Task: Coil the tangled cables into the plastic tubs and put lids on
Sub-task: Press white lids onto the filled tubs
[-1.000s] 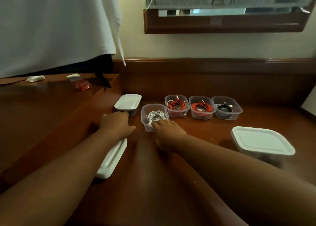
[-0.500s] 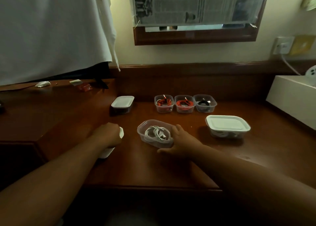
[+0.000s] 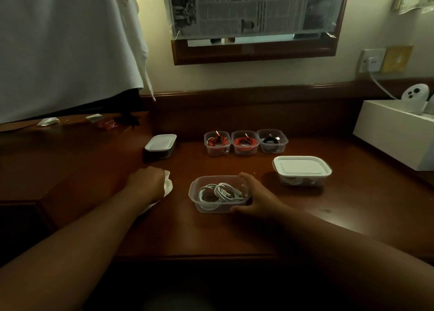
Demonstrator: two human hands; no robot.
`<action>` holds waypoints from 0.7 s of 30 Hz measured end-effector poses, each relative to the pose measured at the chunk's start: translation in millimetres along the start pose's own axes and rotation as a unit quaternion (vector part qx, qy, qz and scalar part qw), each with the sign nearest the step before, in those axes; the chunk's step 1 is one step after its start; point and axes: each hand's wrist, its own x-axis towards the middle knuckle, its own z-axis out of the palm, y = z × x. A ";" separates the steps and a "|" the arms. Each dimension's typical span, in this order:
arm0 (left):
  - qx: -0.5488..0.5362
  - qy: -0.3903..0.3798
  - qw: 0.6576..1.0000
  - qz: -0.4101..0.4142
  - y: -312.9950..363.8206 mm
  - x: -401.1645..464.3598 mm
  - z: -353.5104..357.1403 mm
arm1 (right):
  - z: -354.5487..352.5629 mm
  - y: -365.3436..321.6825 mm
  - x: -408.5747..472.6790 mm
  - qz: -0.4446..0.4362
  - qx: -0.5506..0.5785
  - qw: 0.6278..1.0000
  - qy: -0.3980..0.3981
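We see a clear, lidless plastic tub (image 3: 219, 193) near the front of the wooden desk (image 3: 234, 235), a white cable (image 3: 219, 193) loosely coiled inside. The right hand (image 3: 256, 199) grips its right end — thumb on the near rim, fingers on the far. Left of it, the left hand (image 3: 146, 183) curls over a white lid (image 3: 168, 185). Further back stand three open tubs (image 3: 245, 142) of red and black cables.

gap btwn open tub (image 3: 197, 193) & lidded tub (image 3: 303, 169) | box (image 3: 394, 132) blocks R
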 end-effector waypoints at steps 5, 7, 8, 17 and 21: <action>-0.075 0.073 0.994 0.034 22.7 -10.6 -15.0 | 1.9 10.2 0.7 -0.004 0.053 0.999 0.009; -0.113 0.105 0.983 0.094 41.5 -18.3 -18.1 | 3.6 13.5 1.7 -0.006 0.063 0.998 0.014; -0.121 0.119 0.976 0.134 51.5 -22.2 -18.3 | 4.2 14.7 2.0 -0.008 0.067 0.998 0.018; -0.148 0.114 0.914 0.359 94.7 -23.4 3.7 | 7.7 20.6 -0.1 -0.040 0.100 0.994 0.020; -0.250 0.065 0.917 0.304 98.3 -15.8 1.3 | 9.3 20.7 -1.6 -0.061 0.068 0.994 0.053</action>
